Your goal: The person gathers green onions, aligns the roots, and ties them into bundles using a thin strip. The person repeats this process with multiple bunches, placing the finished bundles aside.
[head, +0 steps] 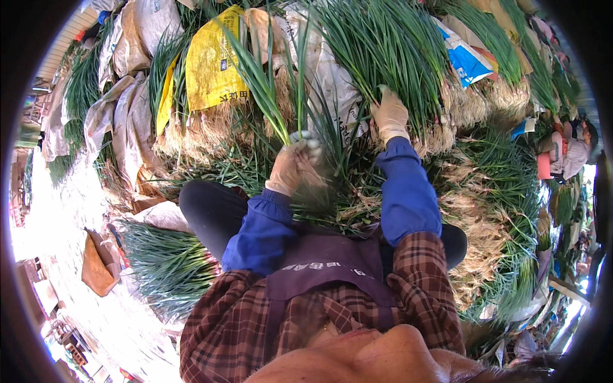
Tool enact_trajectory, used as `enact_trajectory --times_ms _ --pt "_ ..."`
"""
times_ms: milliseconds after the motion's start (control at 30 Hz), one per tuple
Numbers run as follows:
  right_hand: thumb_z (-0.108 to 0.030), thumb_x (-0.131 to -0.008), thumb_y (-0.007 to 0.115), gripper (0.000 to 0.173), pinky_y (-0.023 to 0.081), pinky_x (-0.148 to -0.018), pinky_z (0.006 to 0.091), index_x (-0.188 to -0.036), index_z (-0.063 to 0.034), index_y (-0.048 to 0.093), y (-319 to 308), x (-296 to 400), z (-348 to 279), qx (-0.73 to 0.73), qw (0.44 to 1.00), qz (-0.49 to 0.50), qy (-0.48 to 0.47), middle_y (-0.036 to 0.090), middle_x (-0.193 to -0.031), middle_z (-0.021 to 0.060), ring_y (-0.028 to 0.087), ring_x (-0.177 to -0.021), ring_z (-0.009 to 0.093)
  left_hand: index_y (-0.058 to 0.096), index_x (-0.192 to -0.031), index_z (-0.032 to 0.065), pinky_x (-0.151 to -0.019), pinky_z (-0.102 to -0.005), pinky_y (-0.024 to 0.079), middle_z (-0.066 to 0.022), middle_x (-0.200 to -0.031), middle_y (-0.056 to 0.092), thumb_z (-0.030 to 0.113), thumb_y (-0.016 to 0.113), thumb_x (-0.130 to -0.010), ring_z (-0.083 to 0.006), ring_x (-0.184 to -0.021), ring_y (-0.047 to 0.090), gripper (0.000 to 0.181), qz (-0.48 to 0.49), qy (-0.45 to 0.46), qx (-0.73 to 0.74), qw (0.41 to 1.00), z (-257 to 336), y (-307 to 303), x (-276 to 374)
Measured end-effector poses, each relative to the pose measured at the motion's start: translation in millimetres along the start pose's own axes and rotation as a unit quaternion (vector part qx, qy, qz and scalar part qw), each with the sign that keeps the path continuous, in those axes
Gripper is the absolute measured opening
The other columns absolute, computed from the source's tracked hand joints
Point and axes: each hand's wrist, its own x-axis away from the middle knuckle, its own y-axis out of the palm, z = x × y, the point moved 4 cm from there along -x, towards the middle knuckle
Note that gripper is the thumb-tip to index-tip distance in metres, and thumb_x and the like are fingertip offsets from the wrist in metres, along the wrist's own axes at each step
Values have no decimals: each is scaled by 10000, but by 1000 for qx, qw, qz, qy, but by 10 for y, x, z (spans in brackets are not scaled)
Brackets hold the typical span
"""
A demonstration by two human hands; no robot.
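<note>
My left hand [286, 168], in a pale glove, grips a few green onions [278, 119] near their root ends. Their leaves point up and away from me, and pale roots hang beside my fingers. My right hand [391, 115], also gloved, is closed around stems at the left edge of a large heap of green onions [388, 52]. Its fingertips are partly hidden among the leaves. Loose leaves and trimmings [230, 167] lie below both hands, in front of my folded legs.
A yellow printed sack [213, 62] and a white sack [330, 81] cover parts of the onion rows. Trimmed bundles [167, 263] lie to my left. Root waste [474, 234] is heaped on my right. Another person [567, 148] sits at the far right.
</note>
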Motion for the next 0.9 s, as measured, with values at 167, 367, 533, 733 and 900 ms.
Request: enact_trajectory --times_ms 167,367,533,733,900 --pt "-330 -925 625 260 531 -790 439 -1052 -103 636 -251 417 -150 -6 985 -174 14 680 -993 117 681 -849 300 575 -1181 -9 -480 -250 329 28 -651 367 155 444 -1032 -118 -512 344 258 -99 -77 15 992 -89 -90 -107" --pt "-325 -901 606 199 528 -612 443 -964 -154 687 -62 1487 -828 -48 965 -224 -126 683 -796 97 671 -694 323 607 -980 52 -635 -301 527 -39 -794 599 269 514 -1022 -170 -689 583 240 1 -86 -4 996 -470 -2 -97" --pt "-230 -897 624 331 552 -822 423 -1179 -59 641 382 1312 -275 -88 928 -362 -8 706 -1063 176 690 -974 329 565 -909 78 -609 -263 507 -15 -768 565 287 521 -1024 -144 -657 566 242 85 -36 -176 980 -379 -202 50" --pt "-360 -919 675 382 497 -711 276 -1098 -24 642 410 1202 -790 -627 660 -391 136 684 -908 35 636 -788 139 567 -1077 75 -586 -239 503 -19 -803 602 249 561 -1008 -148 -693 624 188 58 24 -148 987 -470 -137 221" --pt "-96 -989 567 142 503 -719 264 -1097 -22 623 -208 1166 -478 -559 814 -69 140 661 -890 41 608 -768 116 619 -1142 30 -557 -233 486 -26 -788 640 231 570 -1005 -128 -660 619 248 93 64 -175 978 -419 -273 201"
